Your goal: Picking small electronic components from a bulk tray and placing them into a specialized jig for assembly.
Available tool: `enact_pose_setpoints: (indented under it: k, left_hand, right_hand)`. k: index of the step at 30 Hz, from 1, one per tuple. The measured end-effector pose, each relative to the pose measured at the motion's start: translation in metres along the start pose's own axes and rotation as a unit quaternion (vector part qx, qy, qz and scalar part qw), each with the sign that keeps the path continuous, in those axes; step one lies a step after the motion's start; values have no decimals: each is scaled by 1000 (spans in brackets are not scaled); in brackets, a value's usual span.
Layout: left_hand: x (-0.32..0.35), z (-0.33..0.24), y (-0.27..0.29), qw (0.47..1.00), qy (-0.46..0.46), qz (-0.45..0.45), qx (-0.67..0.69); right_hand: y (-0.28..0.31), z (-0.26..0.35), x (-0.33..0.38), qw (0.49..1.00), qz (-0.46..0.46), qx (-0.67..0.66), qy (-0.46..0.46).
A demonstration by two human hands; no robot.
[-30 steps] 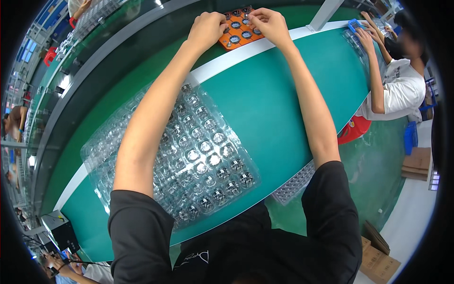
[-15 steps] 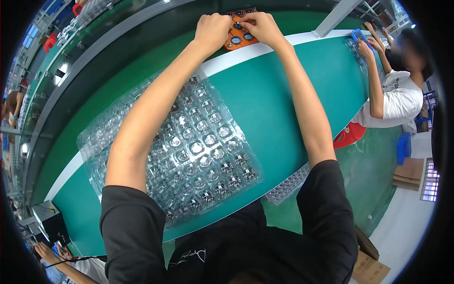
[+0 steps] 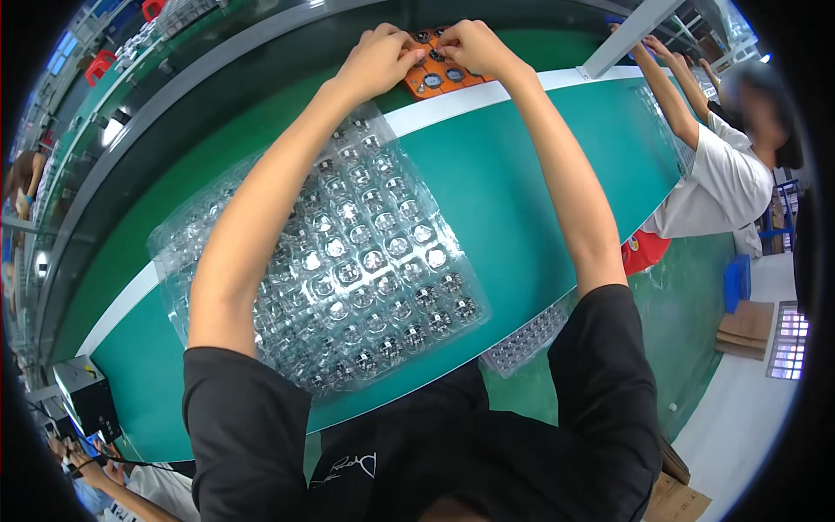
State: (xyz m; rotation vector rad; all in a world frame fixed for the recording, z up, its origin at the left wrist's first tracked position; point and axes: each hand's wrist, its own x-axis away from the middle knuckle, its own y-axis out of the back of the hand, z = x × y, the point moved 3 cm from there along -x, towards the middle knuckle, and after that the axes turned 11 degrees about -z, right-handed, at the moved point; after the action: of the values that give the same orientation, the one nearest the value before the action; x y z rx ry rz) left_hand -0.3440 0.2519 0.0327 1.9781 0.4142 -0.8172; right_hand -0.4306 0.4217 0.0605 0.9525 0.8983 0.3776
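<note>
At the far edge of the green work surface lies an orange tray [image 3: 432,84] with several round dark parts seated in it. Over its left side is my left hand [image 3: 376,63], fingers curled and thumb near the index finger; anything between them is too small to make out. My right hand [image 3: 481,49] pinches with thumb and index finger at a small round part [image 3: 436,54] in the tray. Under my left forearm, stacked clear plastic blister trays [image 3: 383,252] hold many small round metallic-looking parts in their pockets.
A grey post [image 3: 622,43] rises from the white far rail, right of my hands. Another person [image 3: 722,174] works at the right beside a red stool [image 3: 644,252]. A black box [image 3: 90,400] stands at the left end. Another parts tray [image 3: 526,341] sits below the near edge.
My left hand has shifted slightly left, its thumb and index finger parting a little. My right hand stays over the orange tray. The person at the right has reached farther forward with the blue tray.
</note>
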Motion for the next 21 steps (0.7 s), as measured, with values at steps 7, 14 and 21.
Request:
enact_pose_setpoints:
  k: [7, 14, 21]
  left_hand:
    - [79, -25, 138, 984, 110, 123, -69]
    - [134, -37, 187, 981, 134, 129, -56]
    - [147, -30, 191, 985, 135, 85, -62]
  right_hand:
    - [3, 2, -3, 995, 74, 55, -39]
    - [-2, 9, 8, 992, 114, 17, -51]
    - [78, 88, 101, 978, 9, -195, 75]
